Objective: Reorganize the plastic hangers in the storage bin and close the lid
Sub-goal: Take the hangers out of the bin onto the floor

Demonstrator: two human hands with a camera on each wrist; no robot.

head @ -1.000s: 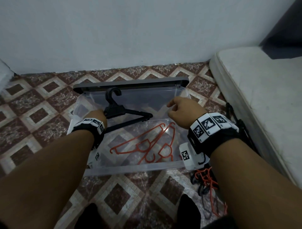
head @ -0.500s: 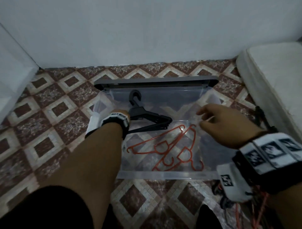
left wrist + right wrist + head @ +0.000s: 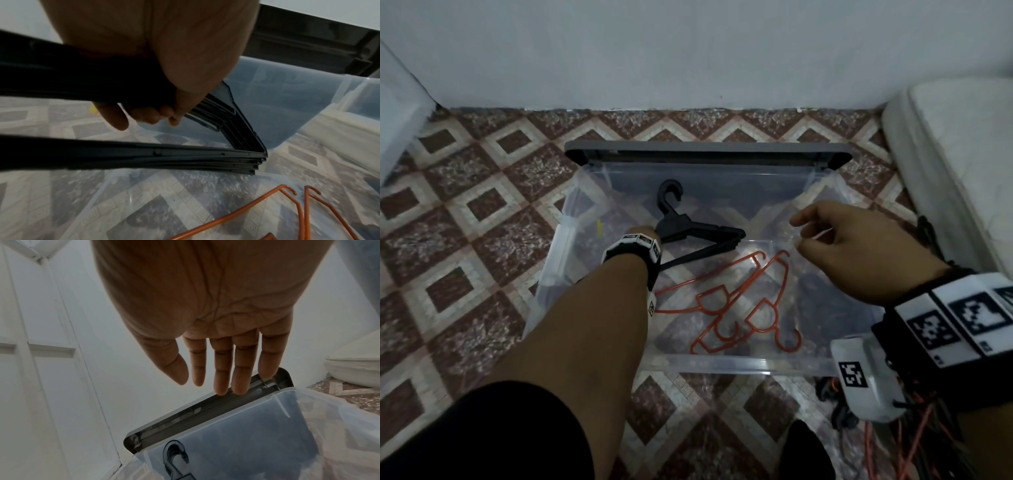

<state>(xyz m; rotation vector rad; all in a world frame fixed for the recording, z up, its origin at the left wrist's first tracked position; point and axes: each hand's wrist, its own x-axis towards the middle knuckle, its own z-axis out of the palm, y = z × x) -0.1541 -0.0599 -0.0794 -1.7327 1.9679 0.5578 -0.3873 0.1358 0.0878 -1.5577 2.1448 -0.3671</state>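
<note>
Black hangers [image 3: 698, 236], a stack of several pressed flat together, sit in my left hand [image 3: 156, 68]; my fingers [image 3: 144, 115] curl round the upper arms of the stack so the whole bundle moves as one instead of fanning apart. I have them low inside the clear bin [image 3: 722, 365], toward its back left, hooks pointing at the far wall, which I judge leaves room in front. Two orange hangers [image 3: 739, 308] lie loose and overlapping on the bin's floor nearer me, not yet gathered. My right hand [image 3: 859, 246] holds nothing: it hovers over the bin's right side with fingers loosely extended, free to steady the bin or reach for the lid [image 3: 705, 150]. That grey lid stands propped along the back rim, out of the way while I sort, so closing has not begun.
</note>
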